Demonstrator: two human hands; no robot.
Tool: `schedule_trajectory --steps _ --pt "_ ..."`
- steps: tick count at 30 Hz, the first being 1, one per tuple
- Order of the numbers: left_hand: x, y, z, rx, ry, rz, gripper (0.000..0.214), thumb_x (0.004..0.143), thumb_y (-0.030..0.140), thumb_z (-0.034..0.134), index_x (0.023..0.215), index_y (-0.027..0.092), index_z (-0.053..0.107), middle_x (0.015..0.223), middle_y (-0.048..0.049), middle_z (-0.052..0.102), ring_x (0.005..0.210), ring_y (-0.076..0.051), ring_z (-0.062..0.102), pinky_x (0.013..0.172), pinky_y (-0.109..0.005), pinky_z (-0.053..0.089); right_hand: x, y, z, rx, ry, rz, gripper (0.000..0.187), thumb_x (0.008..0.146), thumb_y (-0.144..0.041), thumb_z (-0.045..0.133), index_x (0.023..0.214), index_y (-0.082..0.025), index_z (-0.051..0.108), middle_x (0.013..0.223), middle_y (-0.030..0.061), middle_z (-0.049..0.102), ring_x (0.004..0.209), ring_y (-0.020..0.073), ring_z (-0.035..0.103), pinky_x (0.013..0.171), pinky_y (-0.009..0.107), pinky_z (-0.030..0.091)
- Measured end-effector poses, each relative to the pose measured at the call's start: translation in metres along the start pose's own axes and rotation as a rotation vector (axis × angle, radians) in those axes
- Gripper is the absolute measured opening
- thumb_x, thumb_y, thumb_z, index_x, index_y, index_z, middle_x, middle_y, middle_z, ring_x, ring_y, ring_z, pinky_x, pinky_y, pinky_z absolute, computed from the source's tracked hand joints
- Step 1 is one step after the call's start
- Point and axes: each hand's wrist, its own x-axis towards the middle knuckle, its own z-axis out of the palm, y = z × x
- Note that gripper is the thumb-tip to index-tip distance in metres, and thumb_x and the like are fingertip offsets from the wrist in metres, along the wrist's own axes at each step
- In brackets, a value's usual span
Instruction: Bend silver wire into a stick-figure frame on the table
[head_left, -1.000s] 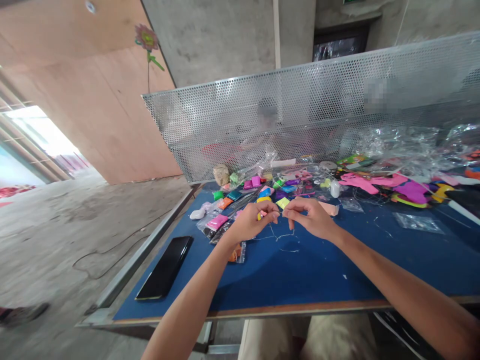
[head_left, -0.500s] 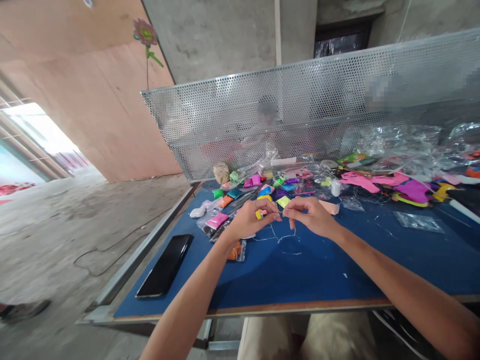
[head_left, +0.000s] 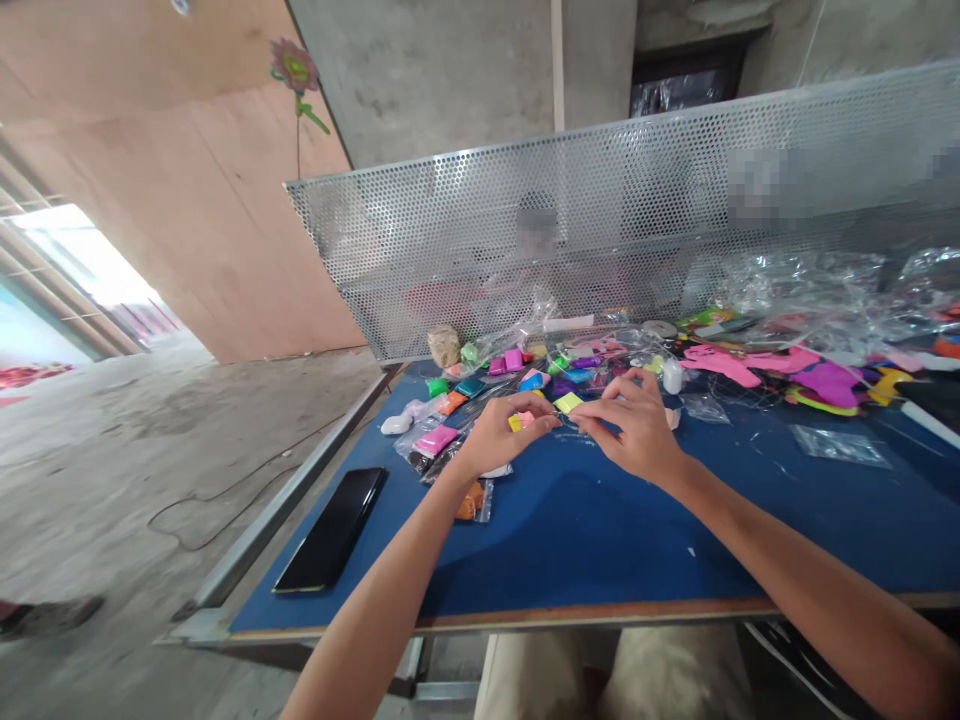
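My left hand (head_left: 504, 435) is held over the blue table with thumb and fingertips pinched on a thin white string (head_left: 568, 430). Close beside it, my right hand (head_left: 630, 425) has its thumb and index finger brought together at the string, while its other fingers are raised and spread. Much of the string is too fine to follow. A yellow packet (head_left: 568, 402) lies just behind the fingertips. Pink and yellow pieces show behind my left hand, partly covered by it.
A black phone (head_left: 330, 530) lies at the left of the table (head_left: 570, 560). Colourful clay packets (head_left: 435, 440) and plastic bags are strewn behind my hands. Pink cut-outs (head_left: 724, 365) lie at the right. A perforated metal screen (head_left: 480, 230) borders the back, with people beyond.
My right hand has lifted its outer fingers and turned slightly. The loop of white string that hung below the hands no longer shows there. My left hand has barely moved.
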Motion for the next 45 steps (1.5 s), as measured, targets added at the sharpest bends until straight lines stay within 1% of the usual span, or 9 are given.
schedule_trajectory --steps 4,6,16,21,26,33,37,41,45 --pt "-0.003 0.009 -0.004 -0.093 -0.127 0.113 0.019 0.090 0.033 0.060 0.094 0.017 0.067 0.092 -0.0090 0.069 0.089 -0.021 0.064 0.085 -0.033 0.050 -0.009 0.006 -0.006 -0.062 -0.031 -0.130 0.025 0.092 -0.031 0.063 0.108 -0.049 0.070 0.085 -0.0072 0.076 0.076 0.0194 0.059 0.098 0.050 0.028" --pt "-0.004 0.012 -0.005 -0.062 -0.127 0.160 0.017 0.087 0.033 0.064 0.091 0.017 0.067 0.092 -0.0090 0.068 0.090 -0.021 0.062 0.086 -0.035 0.049 -0.011 0.007 -0.008 -0.076 -0.064 -0.179 0.032 0.094 -0.027 0.060 0.114 -0.052 0.066 0.093 -0.0095 0.076 0.078 0.0191 0.060 0.097 0.050 0.026" --pt "-0.002 0.016 0.006 0.008 -0.028 0.131 0.023 0.095 0.033 0.054 0.083 0.017 0.065 0.087 -0.0067 0.066 0.086 -0.018 0.058 0.087 -0.033 0.044 -0.009 0.010 -0.010 -0.113 -0.050 -0.251 0.041 0.096 -0.021 0.057 0.123 -0.052 0.062 0.099 -0.0089 0.077 0.081 0.0194 0.060 0.093 0.049 0.023" --pt "-0.003 0.017 0.008 0.023 -0.033 0.103 0.023 0.097 0.036 0.049 0.087 0.017 0.059 0.087 -0.0054 0.062 0.084 -0.017 0.055 0.082 -0.030 0.043 -0.008 0.012 -0.008 -0.157 -0.039 -0.258 0.034 0.094 -0.025 0.061 0.115 -0.052 0.065 0.092 -0.0115 0.077 0.078 0.0192 0.057 0.092 0.049 0.025" --pt "-0.004 0.014 0.008 0.044 -0.032 0.139 0.020 0.098 0.035 0.048 0.090 0.018 0.056 0.090 -0.0063 0.059 0.086 -0.018 0.053 0.084 -0.031 0.043 -0.005 0.009 -0.007 -0.102 -0.043 -0.237 0.025 0.091 -0.029 0.066 0.107 -0.047 0.070 0.082 -0.0084 0.076 0.077 0.0192 0.057 0.092 0.048 0.026" --pt "-0.004 0.011 0.009 0.055 0.020 0.215 0.021 0.098 0.032 0.049 0.085 0.017 0.056 0.084 -0.0051 0.058 0.083 -0.017 0.052 0.084 -0.033 0.043 -0.001 -0.005 -0.001 0.102 0.040 -0.134 0.011 0.092 -0.025 0.064 0.091 -0.029 0.074 0.068 -0.0035 0.071 0.073 0.0168 0.057 0.086 0.040 0.031" --pt "-0.003 0.009 0.006 0.037 -0.002 0.132 0.024 0.098 0.036 0.049 0.086 0.017 0.057 0.083 -0.0044 0.059 0.080 -0.016 0.054 0.078 -0.029 0.044 0.000 -0.010 0.001 0.132 0.050 -0.107 0.014 0.094 -0.023 0.061 0.088 -0.027 0.073 0.064 -0.0046 0.070 0.071 0.0160 0.056 0.087 0.039 0.031" --pt "-0.001 0.010 0.002 0.026 -0.054 0.016 0.028 0.097 0.040 0.049 0.092 0.016 0.064 0.088 -0.0056 0.065 0.082 -0.016 0.059 0.077 -0.028 0.046 0.000 -0.002 -0.001 0.022 0.030 -0.139 0.012 0.093 -0.026 0.063 0.094 -0.028 0.074 0.067 -0.0030 0.070 0.075 0.0170 0.056 0.090 0.040 0.028" --pt "0.000 0.007 0.001 -0.024 -0.025 -0.034 0.028 0.094 0.042 0.055 0.098 0.018 0.070 0.097 -0.0069 0.070 0.089 -0.018 0.064 0.080 -0.028 0.049 0.000 0.007 -0.003 -0.024 -0.010 -0.160 0.014 0.093 -0.024 0.063 0.097 -0.031 0.074 0.066 -0.0039 0.070 0.078 0.0171 0.056 0.094 0.041 0.024"
